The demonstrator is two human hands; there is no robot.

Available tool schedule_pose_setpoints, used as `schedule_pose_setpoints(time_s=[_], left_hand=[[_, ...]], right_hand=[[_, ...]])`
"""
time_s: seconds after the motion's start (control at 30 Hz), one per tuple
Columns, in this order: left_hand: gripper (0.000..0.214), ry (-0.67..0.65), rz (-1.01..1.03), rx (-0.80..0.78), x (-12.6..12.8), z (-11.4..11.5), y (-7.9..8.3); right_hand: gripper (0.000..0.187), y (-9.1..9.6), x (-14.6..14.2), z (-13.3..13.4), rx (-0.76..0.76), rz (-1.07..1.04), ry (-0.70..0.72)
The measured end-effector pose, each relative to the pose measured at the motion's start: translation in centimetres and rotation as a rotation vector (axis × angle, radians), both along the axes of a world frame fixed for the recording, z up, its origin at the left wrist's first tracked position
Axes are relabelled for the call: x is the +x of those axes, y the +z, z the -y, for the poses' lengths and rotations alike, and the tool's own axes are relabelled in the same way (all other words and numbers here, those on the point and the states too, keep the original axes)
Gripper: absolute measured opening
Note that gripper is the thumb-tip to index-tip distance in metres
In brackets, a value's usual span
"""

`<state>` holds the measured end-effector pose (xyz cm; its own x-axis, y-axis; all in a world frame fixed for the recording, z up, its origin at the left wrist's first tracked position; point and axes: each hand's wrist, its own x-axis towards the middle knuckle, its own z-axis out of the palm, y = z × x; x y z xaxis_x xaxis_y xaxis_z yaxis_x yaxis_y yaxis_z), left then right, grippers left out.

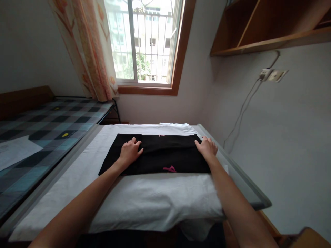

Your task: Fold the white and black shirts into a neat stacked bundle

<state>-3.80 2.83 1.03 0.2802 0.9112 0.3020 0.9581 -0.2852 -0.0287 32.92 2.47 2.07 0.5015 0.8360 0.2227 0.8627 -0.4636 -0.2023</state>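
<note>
A black folded garment [165, 155] with pink printed marks lies flat on a white cloth [144, 199] spread over a table. Its left end shows a separate folded layer. My left hand [131, 151] rests on that layer near its inner edge, with the thumb apart from the bent fingers. At the right end of the garment is my right hand [207, 147], its thumb on top of the black fabric and its fingers curled at the edge. The fabric under both palms is hidden.
The table has a grey rim [238, 175] close to the right wall. On the left stands a bed with a checked mattress [74, 117] and a sheet of paper [18, 150]. A curtain [90, 51] hangs by the window; a cable [241, 110] runs down from a socket.
</note>
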Motion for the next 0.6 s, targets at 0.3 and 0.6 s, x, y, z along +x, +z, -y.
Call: schedule_pose_setpoints(time_s=[0.3, 0.6], left_hand=[[0.026, 0.004, 0.012, -0.075, 0.3, -0.3, 0.8], [0.028, -0.049, 0.087, -0.056, 1.7, -0.9, 0.7]], right_hand=[[0.056, 0.7, 1.5, 0.1, -0.236, -0.002, 0.005], [0.053, 0.0, 2.8, -1.2, -0.164, -0.195, 0.062]])
